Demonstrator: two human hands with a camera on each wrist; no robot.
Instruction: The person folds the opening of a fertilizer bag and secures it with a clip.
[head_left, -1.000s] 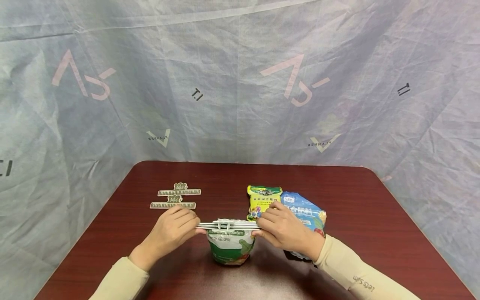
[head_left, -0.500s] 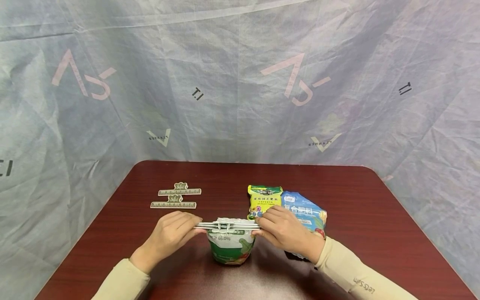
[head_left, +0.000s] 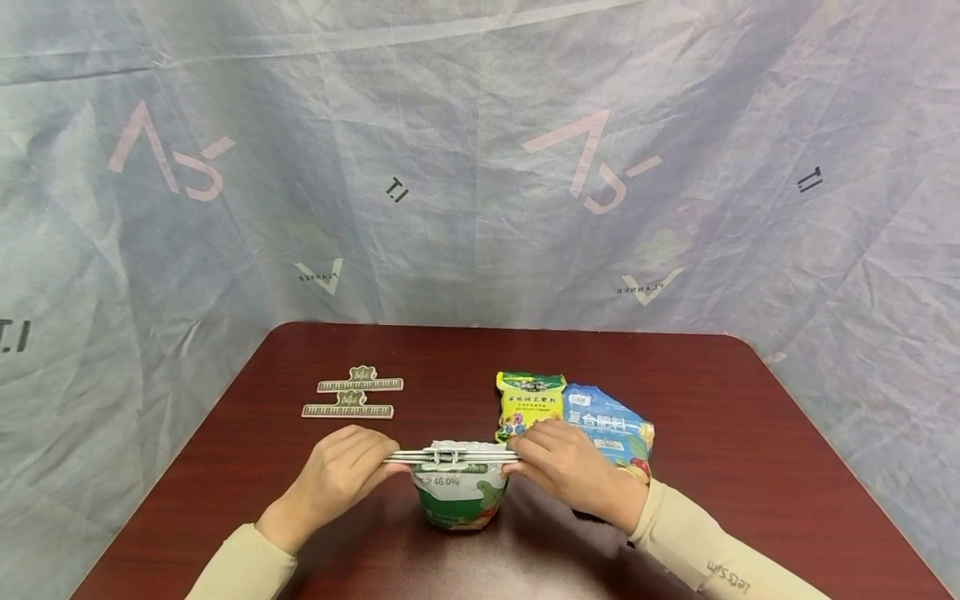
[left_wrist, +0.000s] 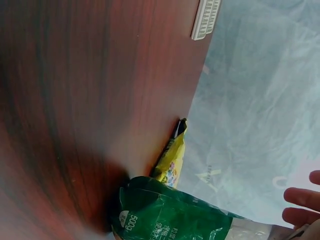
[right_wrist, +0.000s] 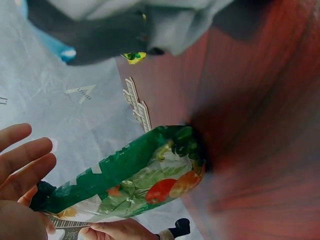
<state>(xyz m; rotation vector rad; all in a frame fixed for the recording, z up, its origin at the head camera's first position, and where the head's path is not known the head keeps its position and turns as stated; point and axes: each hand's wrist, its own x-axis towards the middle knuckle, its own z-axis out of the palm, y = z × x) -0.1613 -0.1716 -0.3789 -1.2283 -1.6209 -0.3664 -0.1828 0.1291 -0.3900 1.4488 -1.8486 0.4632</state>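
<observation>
A green and white plastic bag (head_left: pixel 457 504) with vegetable pictures stands upright near the table's front, and its crimped top sticks up above a long pale bag clip (head_left: pixel 447 457) lying across it. At the clip's left end my left hand (head_left: pixel 341 471) pinches it, thumb below and fingers on top. My right hand (head_left: pixel 566 467) pinches the opposite end the same way. From the right wrist, the bag's side (right_wrist: pixel 135 182) shows, with the fingers of my left hand (right_wrist: pixel 120 230) beyond it.
Two more flat clips, a rear one (head_left: pixel 360 384) and a front one (head_left: pixel 347 410), lie at the back left. Behind my right hand are a yellow packet (head_left: pixel 528 404) and a blue bag (head_left: pixel 607 429). A grey cloth (head_left: pixel 480 167) hangs behind the dark red table (head_left: pixel 442 358).
My left hand has slid slightly outward along the clip, showing more of its left end. The raised fingers of my right hand have come down a little. The bag stays in place.
</observation>
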